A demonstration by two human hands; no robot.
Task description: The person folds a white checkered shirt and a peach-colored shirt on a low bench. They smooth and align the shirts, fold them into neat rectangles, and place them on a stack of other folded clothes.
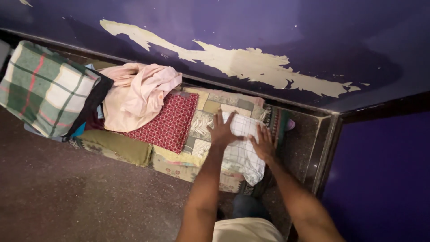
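Two bare hands press flat on a white checked cloth (242, 148) that lies atop a patchwork quilt (206, 118) against a purple wall (268, 27) with peeling paint. Beside the quilt, toward the left, sit a red patterned cushion (172, 123), a heap of pink fabric (136, 94) and a green plaid pillow (42, 87), all lined up along the wall over a dark speckled floor (67, 192). Left hand (222, 130) rests with fingers spread at the cloth's upper left edge; right hand (264, 144) lies open-palmed on its middle, gripping nothing.
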